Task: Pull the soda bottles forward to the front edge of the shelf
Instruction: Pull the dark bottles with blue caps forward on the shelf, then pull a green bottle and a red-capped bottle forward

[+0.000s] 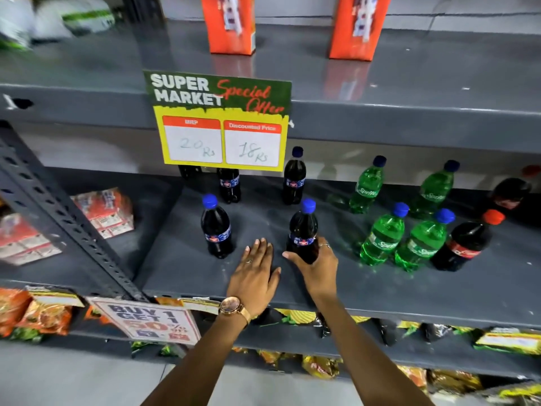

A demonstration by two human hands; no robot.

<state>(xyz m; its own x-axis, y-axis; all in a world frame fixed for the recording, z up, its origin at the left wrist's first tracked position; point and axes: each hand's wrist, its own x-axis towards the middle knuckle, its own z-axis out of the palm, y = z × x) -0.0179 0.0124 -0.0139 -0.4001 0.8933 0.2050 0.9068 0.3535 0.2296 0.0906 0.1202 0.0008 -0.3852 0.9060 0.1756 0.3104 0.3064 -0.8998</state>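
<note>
Two bare forearms reach up from the bottom of the view, the left one wearing a rose-gold wristwatch (231, 306). Fingers of the right hand (317, 266) curl round the lower body of a dark cola bottle (303, 232) with a blue cap, thumb on its left side, ringed fingers wrapping the right; this bottle stands mid-depth on the grey metal shelf (380, 291), short of the front lip. The left hand (254, 272) lies flat and relaxed on the shelf just beside it, fingers spread, holding nothing.

To do this step well, I judge the grip should stay low on the bottle, near its base, so the slide forward does not tip it; a smooth drag across the painted steel, stopping with the base flush at the lip, would keep it upright. The left hand could steady it or take the neighbouring blue-capped cola bottle (216, 227), which stands at about the same depth.

Further back stand two more dark colas (294, 178), one partly hidden by a glossy card price sign (221, 120). To the right, translucent green Sprite bottles (382, 235) with blue caps and a red-capped cola bottle (465, 243) are scattered at mixed depths. All are ribbed, waisted plastic with shiny film labels, slick to hold
</note>
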